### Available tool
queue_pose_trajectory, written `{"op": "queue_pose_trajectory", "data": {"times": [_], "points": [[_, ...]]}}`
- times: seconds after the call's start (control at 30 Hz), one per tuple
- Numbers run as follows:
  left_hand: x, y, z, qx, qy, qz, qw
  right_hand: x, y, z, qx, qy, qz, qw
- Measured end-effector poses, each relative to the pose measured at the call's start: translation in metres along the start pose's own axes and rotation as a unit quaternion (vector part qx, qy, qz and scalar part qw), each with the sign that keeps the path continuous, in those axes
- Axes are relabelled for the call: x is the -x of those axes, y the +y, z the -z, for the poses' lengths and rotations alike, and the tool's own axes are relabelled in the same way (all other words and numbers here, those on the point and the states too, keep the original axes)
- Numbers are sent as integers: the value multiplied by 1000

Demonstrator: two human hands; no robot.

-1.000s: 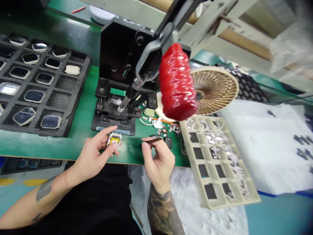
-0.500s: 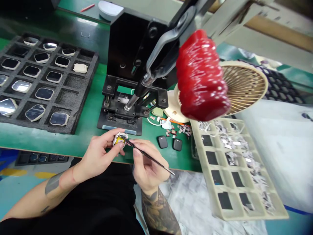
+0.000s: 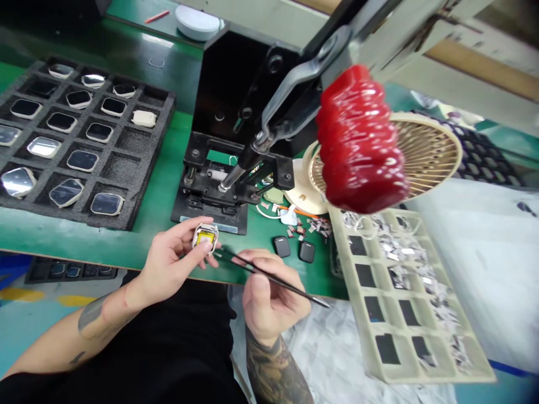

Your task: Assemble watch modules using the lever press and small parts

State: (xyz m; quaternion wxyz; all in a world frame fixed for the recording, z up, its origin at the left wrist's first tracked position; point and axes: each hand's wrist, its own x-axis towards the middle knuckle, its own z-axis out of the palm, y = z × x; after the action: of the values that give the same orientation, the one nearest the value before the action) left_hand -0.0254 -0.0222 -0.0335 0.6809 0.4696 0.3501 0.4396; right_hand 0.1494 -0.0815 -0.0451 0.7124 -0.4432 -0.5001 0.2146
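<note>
My left hand (image 3: 177,264) grips a small white smartwatch case (image 3: 206,238) between thumb and fingers, its inside turned up and showing a yellow part. The thumb rests on the lower edge of the case. Black tweezers (image 3: 273,276) are pinched in my right hand (image 3: 273,297). Their two tips are spread a little and point at the case from just right of it, apart from it. Directly beyond the hands stands a black hand press (image 3: 210,196) with a red ribbed handle (image 3: 360,146).
To the left lies a black foam tray (image 3: 143,168) with several watch bodies. Two black square pieces (image 3: 281,246) and small loose parts (image 3: 297,230) lie right of the press. A cream compartment tray (image 3: 381,373) overhangs the front right, near a fan (image 3: 429,151).
The tweezers have drawn back out of the watch case, and my right hand has shifted right and slightly down. The tweezer tips now stand apart. My left hand still holds the case.
</note>
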Motion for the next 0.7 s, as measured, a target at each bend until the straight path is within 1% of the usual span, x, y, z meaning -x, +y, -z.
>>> {"op": "queue_pose_trajectory", "data": {"times": [0.07,0.1,0.17,0.23,0.27,0.3,0.37,0.43,0.47,0.5,0.53,0.57,0.6,0.63,0.67,0.7], "points": [[0,1,0,15,-2,-3,1000,-2,4,0,14,33,-10,999],[0,1,1,21,-7,-3,1000,-2,6,0,15,39,-26,999],[-1,1,4,42,-30,-10,999,-3,7,0,0,31,-66,997],[-4,1,6,77,-54,-16,995,-5,2,0,-47,7,-99,994],[-6,0,7,94,-56,-10,994,-8,-4,-1,-83,-17,-112,990],[-8,0,7,108,-51,2,993,-11,-11,-3,-124,-55,-119,984],[-12,-1,6,119,-30,39,992,-23,-26,-11,-210,-165,-121,956],[-14,0,4,117,-23,58,991,-39,-40,-26,-274,-292,-113,909],[-15,0,3,113,-25,54,992,-48,-45,-36,-283,-341,-97,891],[-15,1,3,110,-25,45,993,-57,-48,-47,-262,-361,-70,892],[-14,2,2,107,-23,32,993,-65,-48,-59,-207,-342,-26,916],[-14,3,2,104,-19,18,994,-72,-47,-69,-121,-289,37,949],[-13,3,2,103,-16,6,995,-78,-44,-79,-15,-212,112,971],[-13,4,2,104,-14,-3,994,-82,-40,-87,89,-132,183,970],[-13,3,2,106,-12,-9,994,-84,-36,-93,172,-72,238,953],[-14,3,2,110,-10,-12,994,-84,-32,-96,226,-47,279,932]]}}
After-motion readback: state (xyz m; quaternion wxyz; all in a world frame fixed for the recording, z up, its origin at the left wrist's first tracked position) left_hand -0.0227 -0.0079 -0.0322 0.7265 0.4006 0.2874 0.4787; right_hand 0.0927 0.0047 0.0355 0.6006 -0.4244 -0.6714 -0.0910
